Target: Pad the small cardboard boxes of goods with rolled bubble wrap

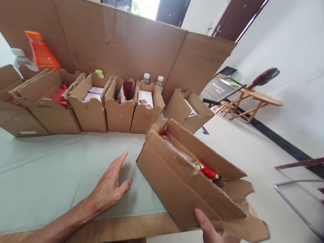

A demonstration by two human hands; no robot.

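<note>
At the upper left of the frame, an orange bottle [46,57] shows behind a row of open-topped cardboard boxes [119,115] that runs to the upper middle along the table [124,226]. Below the row, on the lower left, pale green cloth [53,174] covers the table, and over it, at lower centre, the left hand [109,186] is bare, its grip wide, thumb and fingers apart, near the loose box but not touching it. That loose box [172,180], with a red packet [208,171] inside, slants across the lower right, its near end out past the table edge; whether its base bears on the cloth is hard to tell. The right hand [219,240] holds it there, thumb on the side wall, fingers hidden. With one hand at one end, the box could tip or twist, so bracing the far end with the left palm would serve well. Keeping it level protects the packet, and pressing on the wall, not the torn rim, spares the cardboard.
</note>
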